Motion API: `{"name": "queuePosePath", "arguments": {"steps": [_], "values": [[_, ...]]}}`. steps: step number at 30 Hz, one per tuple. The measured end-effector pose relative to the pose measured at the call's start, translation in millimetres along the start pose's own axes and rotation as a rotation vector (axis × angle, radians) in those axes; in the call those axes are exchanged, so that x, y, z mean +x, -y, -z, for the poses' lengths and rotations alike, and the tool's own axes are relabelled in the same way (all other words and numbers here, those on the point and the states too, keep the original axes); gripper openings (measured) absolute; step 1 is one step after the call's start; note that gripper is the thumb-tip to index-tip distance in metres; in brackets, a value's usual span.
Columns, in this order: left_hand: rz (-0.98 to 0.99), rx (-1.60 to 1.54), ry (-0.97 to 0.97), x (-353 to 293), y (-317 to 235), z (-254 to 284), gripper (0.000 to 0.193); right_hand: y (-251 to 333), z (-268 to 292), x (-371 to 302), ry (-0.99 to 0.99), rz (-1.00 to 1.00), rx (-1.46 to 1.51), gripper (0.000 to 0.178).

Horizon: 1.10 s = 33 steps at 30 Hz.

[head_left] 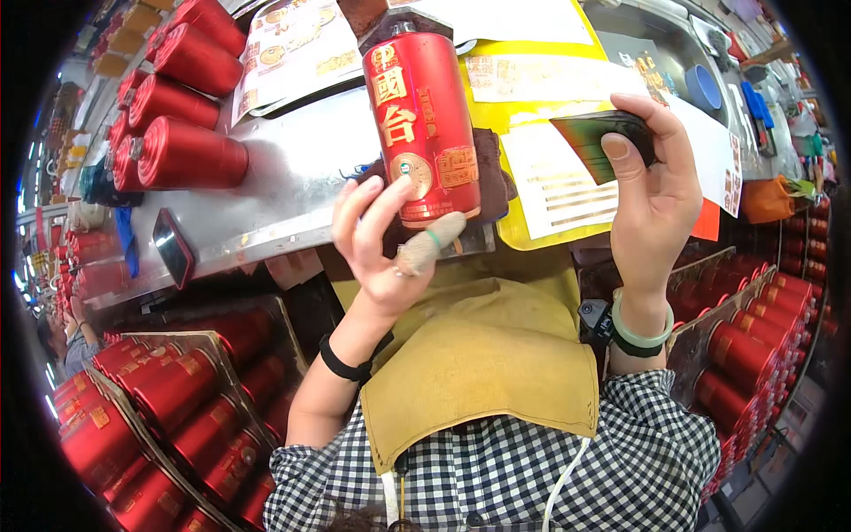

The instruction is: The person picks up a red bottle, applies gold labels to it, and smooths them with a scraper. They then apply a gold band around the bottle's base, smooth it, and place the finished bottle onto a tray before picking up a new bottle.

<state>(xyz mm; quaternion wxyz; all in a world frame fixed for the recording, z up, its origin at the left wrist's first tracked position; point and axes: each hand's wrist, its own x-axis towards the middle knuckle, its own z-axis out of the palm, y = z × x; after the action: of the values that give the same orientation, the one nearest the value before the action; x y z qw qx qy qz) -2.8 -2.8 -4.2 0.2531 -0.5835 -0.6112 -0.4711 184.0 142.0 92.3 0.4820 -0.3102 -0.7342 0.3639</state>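
In the head view, the only one there is, a person works at the near edge of a metal table. The red bottle is at the middle of that edge, base toward the person and dark neck pointing to the far edge. Under its lower end is a dark brown cloth.

The left hand has its fingers apart at the bottle's base, with a cloth-wrapped thumb by the base's right side; from here I can't tell whether it grips or merely steadies. The right hand is clamped on a dark curved piece, pinched between thumb and fingers, well apart from the bottle. Below it lies a white sheet with gold stripes, over a yellow board that reaches the near edge.

Toward the table's left end are more red bottles, with a phone near the front edge; a blue bowl sits toward the far right corner.

To my eye, the step in hand is close work on the bottle's surface, paused with the piece over the sheet. Bringing the piece to the bottle would call for a firm left-hand hold, since a round body could roll, and a light, even touch.
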Motion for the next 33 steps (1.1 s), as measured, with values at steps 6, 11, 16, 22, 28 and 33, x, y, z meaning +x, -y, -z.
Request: {"name": "queuePosePath", "arguments": {"steps": [6, 11, 16, 22, 28, 33], "values": [[-0.126, 0.08, 0.11, 15.9, 0.1, 0.7, 0.021, 4.3, -8.5, -6.4, 0.081, 0.036, 0.038, 0.022], [-0.047, 0.06, 0.052, 4.4, -5.3, -1.5, 0.021, -4.7, 2.5, -4.7, -0.073, -0.076, 0.087, 0.024], [-0.136, 0.035, 0.195, 16.5, -2.0, -5.2, 0.025, 3.4, -3.9, -8.4, 0.029, -0.022, 0.025, 0.022], [0.114, -0.019, 0.183, 17.8, -13.1, -4.9, 0.074, -12.3, 5.6, -8.1, -0.02, -0.058, -0.036, 0.02], [0.445, -0.26, 0.237, 12.7, -3.5, 7.2, 0.093, 0.5, -23.4, -5.1, 0.154, 0.048, -0.018, 0.02], [0.466, -0.222, 0.33, 14.4, 0.7, 13.6, 0.098, -4.2, -26.9, 24.1, 0.25, 0.233, -0.062, 0.025]]}}
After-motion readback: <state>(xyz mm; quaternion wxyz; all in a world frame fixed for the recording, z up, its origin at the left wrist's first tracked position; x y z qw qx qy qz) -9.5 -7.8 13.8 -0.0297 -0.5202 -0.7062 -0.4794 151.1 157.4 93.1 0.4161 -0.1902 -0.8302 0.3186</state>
